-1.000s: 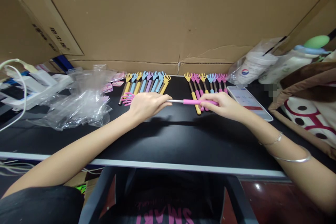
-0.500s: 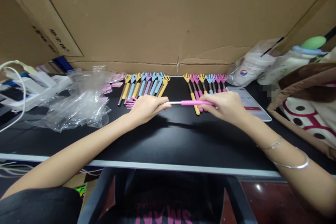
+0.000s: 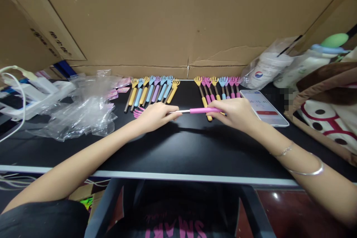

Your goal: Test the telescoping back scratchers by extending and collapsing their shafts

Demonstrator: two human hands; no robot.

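A pink back scratcher (image 3: pixel 199 111) is stretched level between my hands above the black table. My left hand (image 3: pixel 157 115) is closed around its claw end, with pink claw tips showing to the left of the fist. My right hand (image 3: pixel 232 112) grips the pink handle. A short piece of metal rod shows between the two hands. Behind my left hand lies a row of back scratchers (image 3: pixel 150 93) in yellow, blue and purple. Another row of back scratchers (image 3: pixel 209 95), in yellow, pink, blue and purple, lies behind my right hand, which partly covers it.
Clear plastic bags (image 3: pixel 92 115) lie in a heap at the left, near a white power strip (image 3: pixel 36 98). At the right are a phone (image 3: pixel 264 108), a bagged cup (image 3: pixel 272 70), a bottle (image 3: pixel 315 63) and a fabric bag (image 3: pixel 329 119). A cardboard wall (image 3: pixel 167 18) closes the back.
My right hand has shifted slightly left with the handle, and a little less of the metal rod shows between my hands. Both hands keep their hold.
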